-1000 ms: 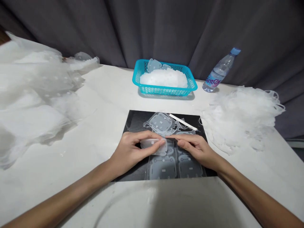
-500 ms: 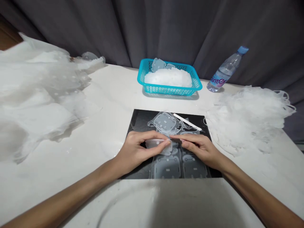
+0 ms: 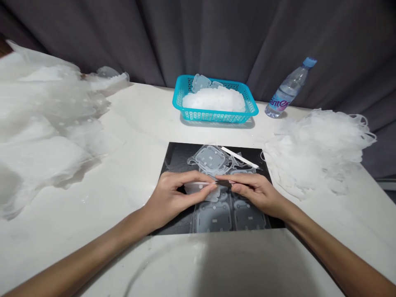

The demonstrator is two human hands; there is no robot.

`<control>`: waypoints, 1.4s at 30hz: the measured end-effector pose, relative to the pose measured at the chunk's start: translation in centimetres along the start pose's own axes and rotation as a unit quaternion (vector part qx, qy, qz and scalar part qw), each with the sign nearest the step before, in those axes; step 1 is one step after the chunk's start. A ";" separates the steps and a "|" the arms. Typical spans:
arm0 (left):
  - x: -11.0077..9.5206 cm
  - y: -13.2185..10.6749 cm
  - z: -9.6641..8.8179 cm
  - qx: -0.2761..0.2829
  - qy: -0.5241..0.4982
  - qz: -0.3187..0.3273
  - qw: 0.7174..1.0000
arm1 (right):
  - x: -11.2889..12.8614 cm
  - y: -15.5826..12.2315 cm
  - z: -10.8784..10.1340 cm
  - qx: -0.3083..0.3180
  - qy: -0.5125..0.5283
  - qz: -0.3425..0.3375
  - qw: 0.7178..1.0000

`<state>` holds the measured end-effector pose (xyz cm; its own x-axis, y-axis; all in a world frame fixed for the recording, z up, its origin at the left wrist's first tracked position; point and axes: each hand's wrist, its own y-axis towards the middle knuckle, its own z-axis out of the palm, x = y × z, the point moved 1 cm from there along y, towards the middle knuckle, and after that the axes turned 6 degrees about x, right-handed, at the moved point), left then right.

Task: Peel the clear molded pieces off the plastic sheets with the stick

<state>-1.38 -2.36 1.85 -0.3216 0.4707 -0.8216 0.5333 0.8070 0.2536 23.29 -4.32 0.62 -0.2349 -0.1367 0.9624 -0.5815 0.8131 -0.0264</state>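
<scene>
My left hand [image 3: 168, 196] pinches a translucent plastic piece [image 3: 213, 196] with a rounded, notched edge between thumb and fingertips. Closed around a small dark flat blade [image 3: 223, 183], my right hand [image 3: 259, 190] keeps its index finger stretched along the top. The blade's tip meets the piece's edge by my left fingertips; whether it cuts in, I cannot tell. Both hands are over a black board [image 3: 175, 157]. Beneath them lies a clear plastic sheet [image 3: 214, 218] with several moulded rounded shapes. Another moulded piece [image 3: 210, 157] with loose trimmings lies at the board's far side.
A white pen-like stick [image 3: 239, 157] lies across the board's far right. Behind stands a turquoise basket [image 3: 213, 116] of translucent pieces, beside a water bottle [image 3: 289, 91]. Heaps of thin plastic lie left [image 3: 43, 115] and right [image 3: 318, 144]. A dark curtain [image 3: 210, 37] hangs behind the table.
The view has shifted slightly, so everything sits a little further left. The blade has turned and shows more of its dark face. Both hands keep their grips.
</scene>
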 end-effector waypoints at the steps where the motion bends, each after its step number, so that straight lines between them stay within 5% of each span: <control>1: 0.0 0.0 0.0 0.000 0.002 0.000 1.000 | -0.1 0.0 0.0 0.001 -0.001 0.003 1.000; 42: 0.0 0.4 0.0 -0.005 0.009 0.030 0.999 | -0.1 -0.1 0.0 -0.017 -0.051 0.004 0.999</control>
<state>-1.16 -2.08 1.93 -0.3037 0.5252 -0.7950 0.5447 0.7803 0.3074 23.40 -4.41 0.48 -0.3179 -0.1854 0.9298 -0.5525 0.8332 -0.0228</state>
